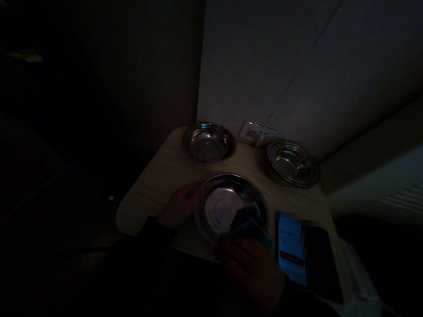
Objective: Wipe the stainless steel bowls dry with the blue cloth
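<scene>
Dim room, pale wall [242, 59] behind, small wood-look table [146, 186]; low light hides detail. Left to right:

Back left: shallow steel dish [208, 149], just beyond the left hand's reach; a wide swing of the held dish could knock it.

Left hand [181, 205]: looks clamped on the left rim of the front steel dish [217, 205], thumb side at the edge. Dish is mid-table, toward the person; can't tell if its base rests or is lifted. Smooth rim plus a one-sided hold: my guess is it could spin or slip if pushed hard from the right.

Right hand [252, 269]: fingers closed on a bluish cloth [248, 224], bunched over the dish's right side. Loose folds could snag the rim.

Wall socket [249, 131] with a plug [259, 138] in it, behind.

Back right: nested stack of steel dishes [291, 166], could clatter if bumped.

Right: lit phone [291, 248], dark flat cover [324, 262] beside it. Main obstruction: right forearm is close, so an outward elbow could shove them.
</scene>
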Demonstrator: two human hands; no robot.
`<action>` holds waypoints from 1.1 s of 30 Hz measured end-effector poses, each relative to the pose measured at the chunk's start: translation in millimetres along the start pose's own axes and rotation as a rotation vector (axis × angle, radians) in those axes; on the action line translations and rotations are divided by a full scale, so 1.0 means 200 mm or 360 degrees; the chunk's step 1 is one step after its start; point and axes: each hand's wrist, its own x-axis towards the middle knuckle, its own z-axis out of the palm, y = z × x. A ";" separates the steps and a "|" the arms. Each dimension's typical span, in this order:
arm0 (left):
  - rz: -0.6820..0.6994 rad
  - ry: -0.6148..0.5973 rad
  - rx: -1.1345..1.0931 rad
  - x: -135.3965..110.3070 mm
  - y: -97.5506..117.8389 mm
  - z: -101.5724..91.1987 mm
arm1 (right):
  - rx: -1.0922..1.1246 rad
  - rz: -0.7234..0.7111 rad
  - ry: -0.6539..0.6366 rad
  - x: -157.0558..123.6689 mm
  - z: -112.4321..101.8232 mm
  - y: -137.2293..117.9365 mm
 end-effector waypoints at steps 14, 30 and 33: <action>-0.0317 0.0091 -0.0031 -0.19 -0.05 0.11 | -0.0018 0.0147 0.0083 0.10 0.06 -0.06; -0.0065 0.0189 0.0019 -0.12 -0.03 0.02 | 0.0051 0.0091 0.0021 0.07 0.03 -0.06; -0.0086 0.0198 0.0008 -0.11 -0.04 0.03 | 0.0025 0.0003 -0.0023 -0.03 -0.04 0.00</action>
